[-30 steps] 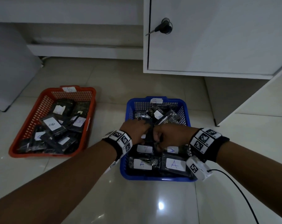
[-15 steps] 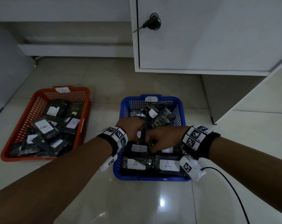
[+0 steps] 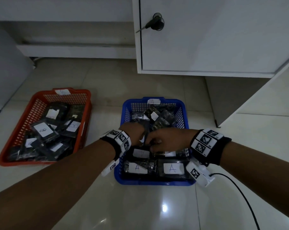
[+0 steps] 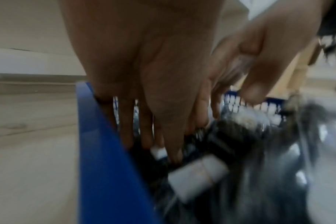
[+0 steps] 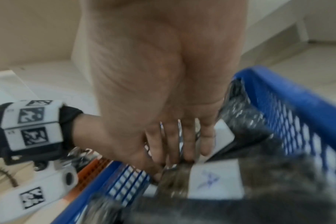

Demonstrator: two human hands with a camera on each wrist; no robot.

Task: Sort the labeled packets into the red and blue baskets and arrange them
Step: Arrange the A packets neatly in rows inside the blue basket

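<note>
The blue basket [image 3: 153, 182] [image 4: 98, 151] [image 5: 288, 91], tagged A, holds dark packets with white A labels [image 3: 172, 168] [image 5: 215, 180]. Both my hands reach into its middle. My left hand [image 3: 134, 131] [image 4: 159, 151] pinches a dark packet [image 3: 146, 136] standing on edge, thumb in front and fingers behind. My right hand [image 3: 157, 145] [image 5: 182, 156] has straight fingers touching the packets beside it, thumb apart. The red basket [image 3: 41, 97] at the left holds packets labelled B [image 3: 43, 129]. The wrist views are blurred.
The baskets sit side by side on a glossy tiled floor. A white cabinet [image 3: 206, 39] with a key in its lock [image 3: 155, 24] hangs behind the blue basket. A black cable [image 3: 240, 193] runs from my right wrist across the floor.
My two hands were fisted together over the upright packet. The right hand's fingers have since straightened down onto the packets, and both hands sit lower in the blue basket.
</note>
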